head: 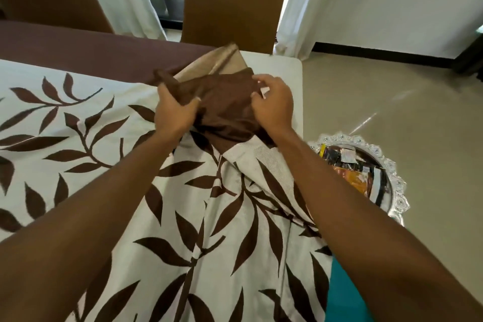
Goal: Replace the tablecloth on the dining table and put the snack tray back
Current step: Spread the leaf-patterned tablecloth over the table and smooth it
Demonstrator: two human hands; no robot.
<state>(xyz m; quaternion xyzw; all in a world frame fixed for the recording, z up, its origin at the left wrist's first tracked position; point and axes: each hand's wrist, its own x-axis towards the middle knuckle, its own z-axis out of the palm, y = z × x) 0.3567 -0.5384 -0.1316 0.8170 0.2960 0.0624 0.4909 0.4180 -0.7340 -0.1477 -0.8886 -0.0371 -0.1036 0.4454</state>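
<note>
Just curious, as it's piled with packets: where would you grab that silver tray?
Take the silver tray by its scalloped rim, one hand on each side, kept level. It lies flat and shallow with loose packets, so a one-sided grip would likely tip them.

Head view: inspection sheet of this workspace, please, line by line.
Surface: white dining table, far right corner bare, the rest under cloth.
Job's things: white tablecloth with brown leaf print, spread but rumpled; bunched brown-and-beige fabric at the bare corner; round silver snack tray with packets, off the table, lower right.
Clutter: teal item at the bottom edge, unidentifiable.
Hands: left hand and right hand both grip the bunched fabric.
Cables: nothing seen.
Surroundings: two brown chairs, white curtains, beige floor.
</note>
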